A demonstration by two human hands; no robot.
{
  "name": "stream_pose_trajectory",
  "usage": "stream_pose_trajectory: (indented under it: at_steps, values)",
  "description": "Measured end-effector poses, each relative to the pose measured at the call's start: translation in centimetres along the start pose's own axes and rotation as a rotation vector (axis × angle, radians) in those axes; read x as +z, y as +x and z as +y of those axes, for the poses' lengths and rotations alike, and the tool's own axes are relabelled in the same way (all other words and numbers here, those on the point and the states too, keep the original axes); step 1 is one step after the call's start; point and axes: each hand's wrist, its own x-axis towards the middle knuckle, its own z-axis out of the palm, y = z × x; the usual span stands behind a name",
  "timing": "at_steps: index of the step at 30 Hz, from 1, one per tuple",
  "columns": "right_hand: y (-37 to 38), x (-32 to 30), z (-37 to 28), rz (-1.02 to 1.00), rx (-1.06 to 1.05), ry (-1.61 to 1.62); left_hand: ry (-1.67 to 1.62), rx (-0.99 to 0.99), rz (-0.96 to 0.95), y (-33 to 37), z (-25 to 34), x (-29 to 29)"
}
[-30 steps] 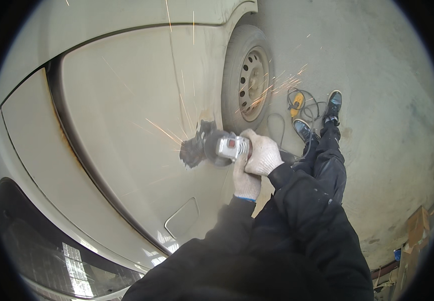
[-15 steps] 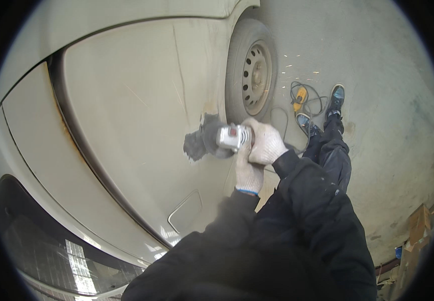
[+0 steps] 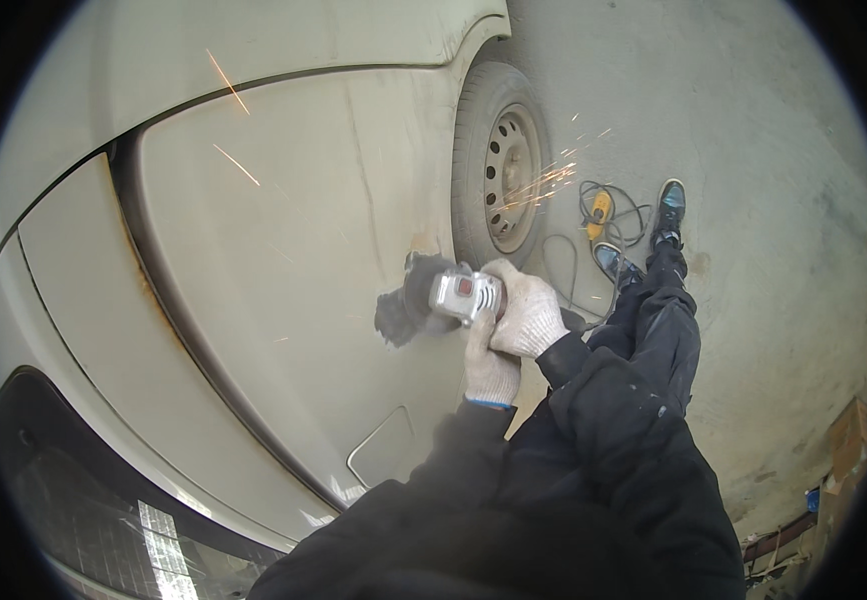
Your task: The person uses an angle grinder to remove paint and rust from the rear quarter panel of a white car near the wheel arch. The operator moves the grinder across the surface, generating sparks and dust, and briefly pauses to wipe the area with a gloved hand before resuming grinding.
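Observation:
Both my hands, in white knitted gloves, grip an angle grinder point(image 3: 465, 295) with a silver-grey head. My left hand point(image 3: 491, 368) closes on it from below, and my right hand point(image 3: 531, 305) wraps round its body just to the right. The grinder's dark disc, blurred, is against a dark grey bared patch point(image 3: 393, 315) on the beige side panel point(image 3: 253, 240) of a vehicle. Orange sparks point(image 3: 553, 180) fly off past the wheel, and a few streaks show over the panel at upper left. The grinder's rear end is hidden by my right hand.
A wheel point(image 3: 508, 165) with a steel rim stands just beyond the grinder. On the concrete floor point(image 3: 753, 200) lie a yellow socket block point(image 3: 601, 212) and a looped dark cable, beside my shoes point(image 3: 669, 200). Cardboard boxes point(image 3: 850, 437) sit at the lower right. A fuel flap outline point(image 3: 381, 445) marks the panel.
The spark spray is larger and brighter, with new streaks at upper left. The vehicle and my hands appear slightly lower in view. Both hands keep hold of the grinder at the patch.

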Motion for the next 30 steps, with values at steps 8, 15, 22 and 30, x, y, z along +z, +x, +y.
stream_pose_trajectory:
  at_steps: [8,15,22,30]
  values:
    - [-0.1,-0.9,-1.8,0.152,-0.237,-0.061,-0.076,0.065,-0.184,0.5,1.3,0.2]
    - [-1.4,-0.2,-3.4,0.284,-0.350,-0.046,-0.047,0.112,-0.310,-0.9,2.6,-0.1]
    - [-2.6,-2.3,-4.8,0.207,-0.078,-0.230,-0.087,-0.003,-0.279,-1.4,2.1,2.0]
    - [-3.0,-0.7,-4.4,0.357,-0.198,-0.243,-0.064,0.049,-0.247,-1.6,2.5,1.3]
